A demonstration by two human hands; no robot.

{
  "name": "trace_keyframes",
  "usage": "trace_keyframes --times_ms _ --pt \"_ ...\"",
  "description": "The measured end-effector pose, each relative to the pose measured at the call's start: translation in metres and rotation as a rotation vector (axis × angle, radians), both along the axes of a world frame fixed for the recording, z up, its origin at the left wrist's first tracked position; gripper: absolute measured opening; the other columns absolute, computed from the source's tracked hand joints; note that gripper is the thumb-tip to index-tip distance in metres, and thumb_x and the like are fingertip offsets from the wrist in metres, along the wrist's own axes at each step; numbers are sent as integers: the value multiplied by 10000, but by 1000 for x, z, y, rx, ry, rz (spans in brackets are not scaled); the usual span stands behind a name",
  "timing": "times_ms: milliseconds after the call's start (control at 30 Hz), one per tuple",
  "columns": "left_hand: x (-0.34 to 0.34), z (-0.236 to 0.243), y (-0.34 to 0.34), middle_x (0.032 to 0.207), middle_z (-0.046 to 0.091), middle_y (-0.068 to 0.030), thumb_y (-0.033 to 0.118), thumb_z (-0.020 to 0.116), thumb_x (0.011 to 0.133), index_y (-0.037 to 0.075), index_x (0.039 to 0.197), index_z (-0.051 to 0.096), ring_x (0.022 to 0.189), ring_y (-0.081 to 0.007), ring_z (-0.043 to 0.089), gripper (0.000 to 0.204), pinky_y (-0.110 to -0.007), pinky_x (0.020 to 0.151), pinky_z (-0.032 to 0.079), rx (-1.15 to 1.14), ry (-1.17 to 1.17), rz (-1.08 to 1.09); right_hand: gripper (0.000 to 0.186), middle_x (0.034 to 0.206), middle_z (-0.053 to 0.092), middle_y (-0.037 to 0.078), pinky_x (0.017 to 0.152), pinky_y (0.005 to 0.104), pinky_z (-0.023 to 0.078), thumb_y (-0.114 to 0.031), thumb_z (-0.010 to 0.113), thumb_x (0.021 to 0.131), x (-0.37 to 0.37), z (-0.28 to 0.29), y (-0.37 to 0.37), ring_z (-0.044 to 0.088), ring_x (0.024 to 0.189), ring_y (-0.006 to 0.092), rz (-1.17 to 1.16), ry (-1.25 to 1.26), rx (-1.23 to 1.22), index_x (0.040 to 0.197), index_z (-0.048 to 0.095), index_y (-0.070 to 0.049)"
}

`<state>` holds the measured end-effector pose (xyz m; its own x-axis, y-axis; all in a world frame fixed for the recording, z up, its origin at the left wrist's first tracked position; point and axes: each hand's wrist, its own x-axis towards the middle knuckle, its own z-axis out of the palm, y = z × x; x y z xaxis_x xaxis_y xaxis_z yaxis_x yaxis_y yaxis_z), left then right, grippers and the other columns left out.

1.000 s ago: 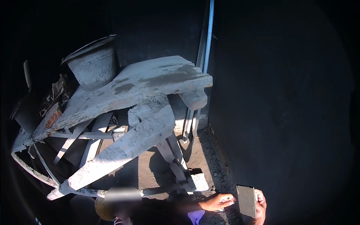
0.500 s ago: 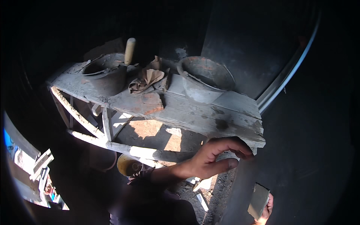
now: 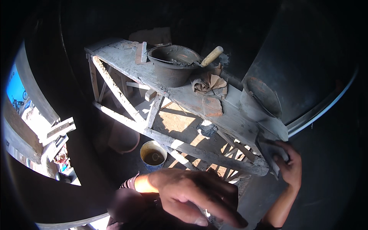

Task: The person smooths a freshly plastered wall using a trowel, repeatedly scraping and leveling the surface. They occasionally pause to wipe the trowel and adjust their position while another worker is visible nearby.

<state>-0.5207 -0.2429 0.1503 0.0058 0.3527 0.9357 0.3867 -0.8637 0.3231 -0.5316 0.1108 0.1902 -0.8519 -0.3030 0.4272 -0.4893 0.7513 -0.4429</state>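
Observation:
Low in front of me is my left hand, its fingers loosely stretched and holding nothing. At the right end of a wooden plank bench, my right hand grips a flat rectangular plastering float. The float is tilted on edge beside the plank's end; I cannot tell whether they touch. Up on the bench stands a dark bucket with grey mix in it and a light-handled tool, probably a trowel, leaning at its rim. A second bucket sits nearer the float.
Crumpled brown paper and a broken brick piece lie between the buckets. Below the bench frame stands a pail of murky liquid. A dark wall rises behind, with a pale pipe along it. Sunlight enters through an opening at left.
My view has swung left, so the bench appears farther right. My right hand has brought the float up from the lower right to the bench's end. My left hand has dropped closer to me.

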Motion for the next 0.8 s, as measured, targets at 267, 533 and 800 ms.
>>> trace_keyframes --times_ms 267,533,800 --pt "-9 -11 -88 963 706 -178 109 697 979 49 943 754 748 -321 689 90 -374 629 561 175 25 173 358 1049 710 89 801 431 559 -87 767 904 -101 107 -223 719 923 300 104 514 471 1259 760 -129" --pt "-39 -51 -144 984 697 -175 73 702 978 74 1024 760 788 -283 702 74 -393 679 599 357 -93 282 403 1241 715 59 1036 480 526 -139 716 956 -283 102 -364 682 1195 285 -34 570 935 1345 736 -245" --pt "-42 -157 -238 1069 672 -150 18 717 915 18 1211 640 942 -194 633 306 -336 836 545 146 -678 742 447 1351 679 44 1081 478 501 -108 615 1012 -407 45 -428 636 1299 244 -117 389 988 1392 719 -319"
